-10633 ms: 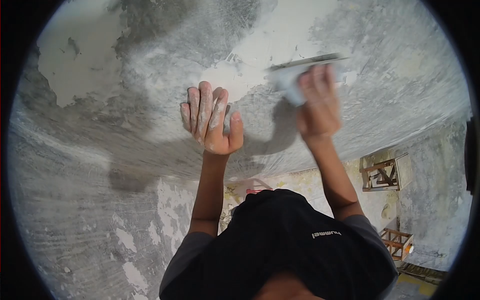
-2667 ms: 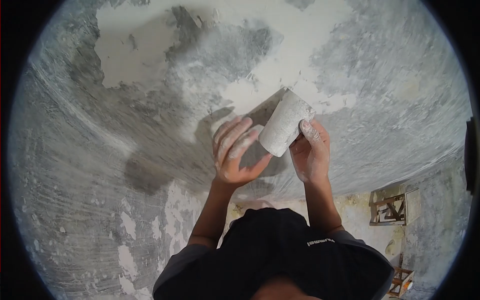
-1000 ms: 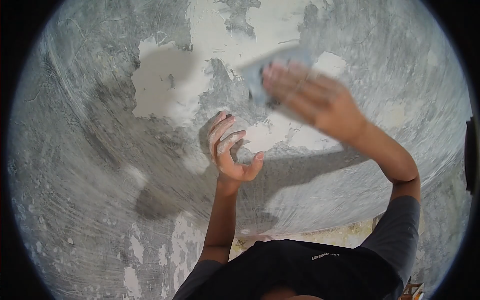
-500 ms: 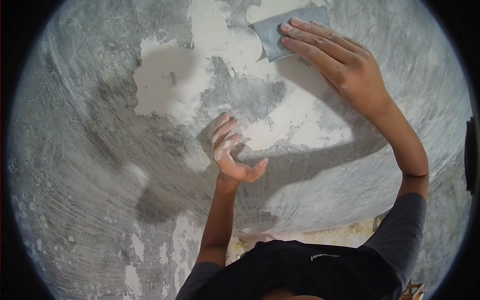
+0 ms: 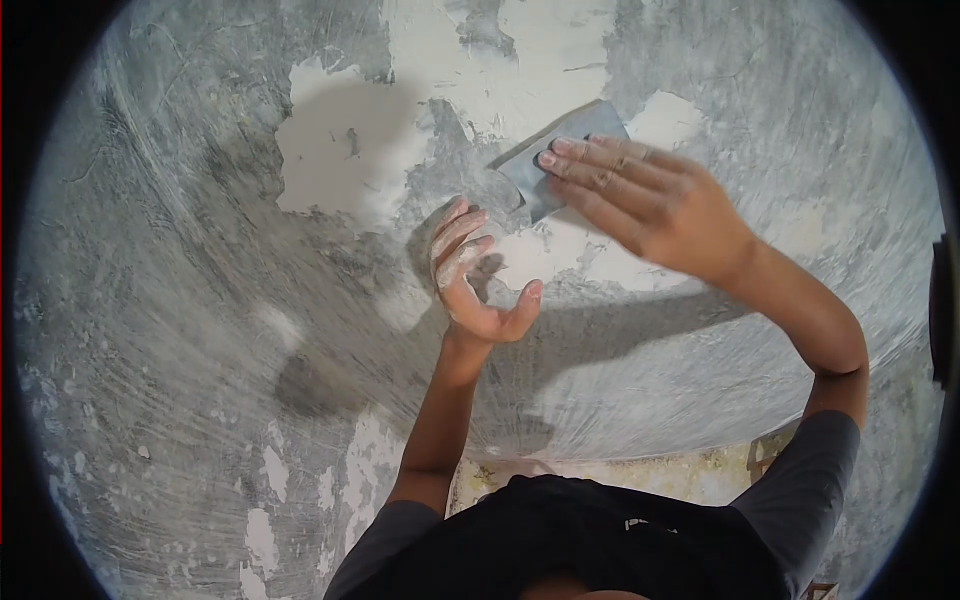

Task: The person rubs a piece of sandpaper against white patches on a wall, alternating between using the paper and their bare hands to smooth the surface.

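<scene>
With fingers laid over it, my right hand presses a grey sheet of sandpaper against the wall; one lower corner curls away from the surface. Part of the sheet is hidden beneath the fingers. My left hand is at the wall, lower and to the left, holding nothing, its fingers loosely bent and the thumb spread apart. White dust coats the fingers of both hands. Between and above the hands, patches of white filler cover parts of the grey wall.
Another white patch lies on the wall at upper left, partly in shadow. Small flaky white spots mark the lower left. A yellowish stained surface shows below the wall, behind my dark shirt. A dark object stands at the right edge.
My right hand has slid the sandpaper down and slightly left over the white filler. In view, my left hand sits a little higher and farther right, with its pose about the same.
</scene>
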`<action>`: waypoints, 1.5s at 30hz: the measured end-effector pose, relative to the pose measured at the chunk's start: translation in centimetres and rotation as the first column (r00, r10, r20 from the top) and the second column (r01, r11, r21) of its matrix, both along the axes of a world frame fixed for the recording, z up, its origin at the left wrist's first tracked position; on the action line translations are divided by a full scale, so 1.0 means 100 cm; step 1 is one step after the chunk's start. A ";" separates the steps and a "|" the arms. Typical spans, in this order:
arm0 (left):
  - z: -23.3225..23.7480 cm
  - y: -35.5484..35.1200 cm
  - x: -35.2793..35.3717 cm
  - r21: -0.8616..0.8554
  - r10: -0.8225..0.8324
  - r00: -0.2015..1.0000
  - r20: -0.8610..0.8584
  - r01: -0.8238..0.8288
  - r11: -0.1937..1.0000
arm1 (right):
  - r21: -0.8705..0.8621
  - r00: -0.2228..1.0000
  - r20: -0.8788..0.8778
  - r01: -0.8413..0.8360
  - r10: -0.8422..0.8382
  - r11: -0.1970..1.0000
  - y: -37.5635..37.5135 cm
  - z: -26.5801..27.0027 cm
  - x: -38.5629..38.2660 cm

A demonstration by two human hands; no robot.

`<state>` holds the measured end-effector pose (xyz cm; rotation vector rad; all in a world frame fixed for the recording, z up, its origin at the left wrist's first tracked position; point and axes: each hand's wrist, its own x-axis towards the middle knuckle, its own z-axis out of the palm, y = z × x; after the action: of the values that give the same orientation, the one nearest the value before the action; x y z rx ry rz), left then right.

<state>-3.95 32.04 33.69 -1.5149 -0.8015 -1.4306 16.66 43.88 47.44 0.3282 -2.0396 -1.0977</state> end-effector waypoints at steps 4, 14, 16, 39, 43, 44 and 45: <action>-0.006 0.009 0.002 0.032 -0.093 0.995 0.035 0.092 0.995 | -0.087 0.979 -0.197 0.031 -0.047 0.996 0.012 0.056 0.015; -0.009 0.009 0.003 0.010 -0.085 0.996 0.036 0.084 0.996 | -0.035 0.977 -0.214 0.008 -0.015 0.999 0.013 0.074 0.012; -0.011 0.010 0.005 0.027 -0.078 0.996 0.044 0.077 0.997 | 0.005 0.974 -0.228 0.020 -0.018 1.000 -0.001 0.038 -0.005; -0.016 0.012 -0.005 0.021 -0.109 0.994 -0.018 0.110 0.994 | 0.082 0.992 -0.107 -0.062 0.071 0.995 -0.001 0.058 -0.028; -0.013 0.006 -0.002 -0.008 -0.061 0.998 -0.011 0.061 0.998 | 0.032 0.990 0.054 -0.128 0.127 0.991 -0.006 0.017 -0.029; -0.015 0.005 0.001 -0.015 -0.084 0.996 0.023 0.084 0.996 | 0.033 0.991 0.058 -0.119 0.117 0.992 -0.004 0.029 -0.027; -0.014 0.006 0.002 -0.019 -0.106 0.993 0.055 0.107 0.994 | 0.038 0.992 0.060 -0.109 0.107 0.993 -0.003 0.045 -0.025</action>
<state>-3.78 32.64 32.28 -1.5612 -0.7808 -1.5513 14.13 43.59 51.93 0.4912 -2.0270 -1.0762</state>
